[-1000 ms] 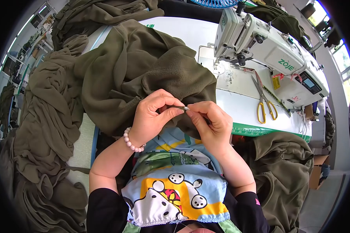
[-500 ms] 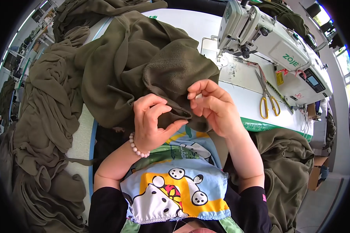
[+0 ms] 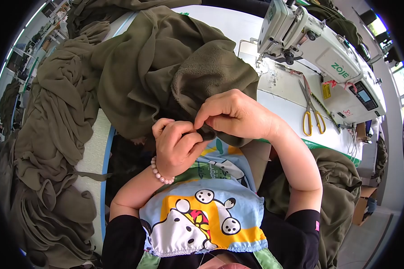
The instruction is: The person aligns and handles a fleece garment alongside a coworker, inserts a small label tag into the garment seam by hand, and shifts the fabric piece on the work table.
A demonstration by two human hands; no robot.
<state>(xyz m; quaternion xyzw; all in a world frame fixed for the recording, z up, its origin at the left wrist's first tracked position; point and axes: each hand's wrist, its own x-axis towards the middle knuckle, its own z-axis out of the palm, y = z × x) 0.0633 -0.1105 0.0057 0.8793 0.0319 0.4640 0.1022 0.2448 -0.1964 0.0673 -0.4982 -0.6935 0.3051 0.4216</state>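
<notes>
Dark olive fabric [image 3: 143, 67] lies bunched over the front of the sewing table and hangs over its edge. At the fabric's near edge, my left hand [image 3: 176, 145], with a pearl bracelet at the wrist, has its fingers curled round a fold of the cloth. My right hand [image 3: 235, 115] touches the left fingertips from above, thumb and forefinger pinched together. Whatever lies between those right fingertips is too small to make out. Below the hands is a colourful printed apron [image 3: 211, 210].
A white sewing machine [image 3: 327, 58] stands at the right, with yellow-handled scissors [image 3: 307, 121] and a tape measure [image 3: 323, 105] beside it. More olive fabric [image 3: 58, 112] is heaped at the left, and another pile [image 3: 332, 188] hangs at the lower right.
The hands were together at the cloth edge, then parted with the right fingers loosened. Now the right hand has come back against the left and turned, its elbow further out.
</notes>
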